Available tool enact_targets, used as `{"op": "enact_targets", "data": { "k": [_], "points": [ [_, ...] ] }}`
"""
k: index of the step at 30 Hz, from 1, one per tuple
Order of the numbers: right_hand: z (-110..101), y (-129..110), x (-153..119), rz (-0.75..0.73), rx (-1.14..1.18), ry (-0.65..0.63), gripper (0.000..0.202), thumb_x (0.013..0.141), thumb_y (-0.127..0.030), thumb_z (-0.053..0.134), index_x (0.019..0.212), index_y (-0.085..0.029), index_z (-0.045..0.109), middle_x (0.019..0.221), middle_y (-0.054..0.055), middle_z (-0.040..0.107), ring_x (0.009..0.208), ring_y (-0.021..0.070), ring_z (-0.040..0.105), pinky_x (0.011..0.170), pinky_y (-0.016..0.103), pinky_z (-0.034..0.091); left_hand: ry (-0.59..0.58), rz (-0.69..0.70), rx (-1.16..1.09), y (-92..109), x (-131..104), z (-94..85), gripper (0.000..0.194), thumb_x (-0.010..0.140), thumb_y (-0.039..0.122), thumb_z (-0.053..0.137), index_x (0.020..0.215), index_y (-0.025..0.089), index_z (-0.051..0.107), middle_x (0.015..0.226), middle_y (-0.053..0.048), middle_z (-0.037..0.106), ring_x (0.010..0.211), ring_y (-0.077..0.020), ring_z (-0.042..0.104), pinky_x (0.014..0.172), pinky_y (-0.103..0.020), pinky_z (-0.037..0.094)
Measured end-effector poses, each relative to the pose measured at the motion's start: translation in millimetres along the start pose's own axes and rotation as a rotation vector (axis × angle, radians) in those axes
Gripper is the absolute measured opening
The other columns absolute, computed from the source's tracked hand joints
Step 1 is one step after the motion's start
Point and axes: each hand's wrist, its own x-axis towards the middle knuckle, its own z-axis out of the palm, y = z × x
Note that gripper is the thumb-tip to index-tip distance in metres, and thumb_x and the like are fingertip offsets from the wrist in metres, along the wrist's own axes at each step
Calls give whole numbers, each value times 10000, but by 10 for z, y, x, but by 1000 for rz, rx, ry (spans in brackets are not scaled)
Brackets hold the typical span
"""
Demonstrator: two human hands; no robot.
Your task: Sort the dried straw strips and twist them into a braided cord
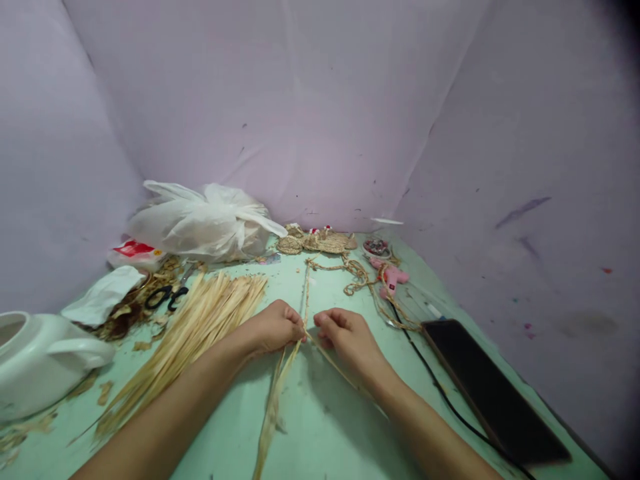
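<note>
A thin braided cord (307,293) of dried plant fibre runs from the back of the table toward me. My left hand (283,325) pinches its near end between thumb and fingers. From there, loose pale strips (274,407) hang down toward the front edge, and one strand (333,362) slants off to the right. My right hand (347,337) is just right of the cord, its fingers curled in by that slanting strand; its fingertips are partly hidden. Left of my left forearm lies a bundle of dried strips (210,313).
At left stand a white pitcher (45,360), black-handled scissors (165,298) among scraps, and a white plastic bag (210,223). Woven pieces (325,241) and a small bowl (377,249) sit at the back. To the right are a pink glue gun (393,277), its cable and a black tablet-like slab (495,387).
</note>
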Motion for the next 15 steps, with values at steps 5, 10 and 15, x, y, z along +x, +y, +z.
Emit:
{"op": "enact_targets", "data": {
  "k": [5, 10, 15],
  "points": [
    [149, 65, 59, 206, 285, -249, 139, 661, -234, 470, 556, -152, 509, 396, -73, 351, 351, 45, 231, 394, 204, 162, -23, 38, 50, -22, 21, 13, 154, 559, 232, 481, 438, 161, 420, 365, 73, 269, 366, -45, 188, 392, -224, 116],
    [124, 97, 61, 173, 303, -175, 127, 597, -228, 538, 507, -144, 506, 363, -86, 337, 361, 34, 206, 402, 210, 138, 101, -67, 307, -25, 24, 33, 132, 548, 212, 451, 438, 153, 496, 367, 25, 396, 354, -70, 284, 397, -227, 198],
    [141, 80, 46, 192, 357, -136, 77, 561, -172, 510, 498, -135, 536, 404, -33, 495, 381, 46, 324, 424, 202, 218, 257, -74, 671, 127, -166, 114, 163, 582, 253, 480, 497, 153, 575, 474, -45, 528, 461, -136, 460, 443, -240, 266]
  ]
}}
